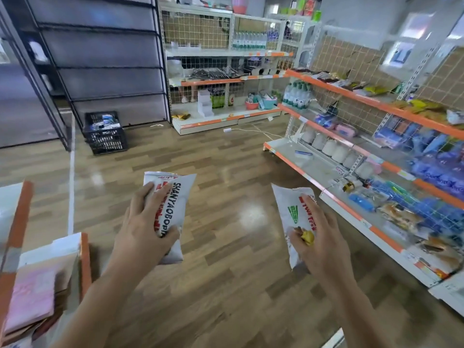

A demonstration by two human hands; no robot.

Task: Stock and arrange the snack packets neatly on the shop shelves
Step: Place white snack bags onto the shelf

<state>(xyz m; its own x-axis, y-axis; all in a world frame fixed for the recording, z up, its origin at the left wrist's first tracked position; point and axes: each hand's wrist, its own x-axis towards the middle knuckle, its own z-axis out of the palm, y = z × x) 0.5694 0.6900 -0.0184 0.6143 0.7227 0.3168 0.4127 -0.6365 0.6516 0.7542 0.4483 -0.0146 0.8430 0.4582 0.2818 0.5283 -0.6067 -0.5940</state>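
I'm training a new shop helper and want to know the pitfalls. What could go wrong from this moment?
1. Both hands are full: the left hand grips the left packet and the right hand grips the right packet. Neither is free to clear space on the crowded right shelves, so goods may get knocked.
2. A white cable lies on the floor ahead and could trip someone.
3. Fingers curl round both packets, and squeezing may crush the contents.

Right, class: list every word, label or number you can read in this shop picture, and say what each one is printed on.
"SHANYAOBOPI": black letters on the left packet, held by the left hand; a finger hides the ending.
Red print beside it: partly covered, unreadable.
Green and red print on the right packet, in the right hand: blurred, unreadable.
The shelf tags and blue packs: too blurred.
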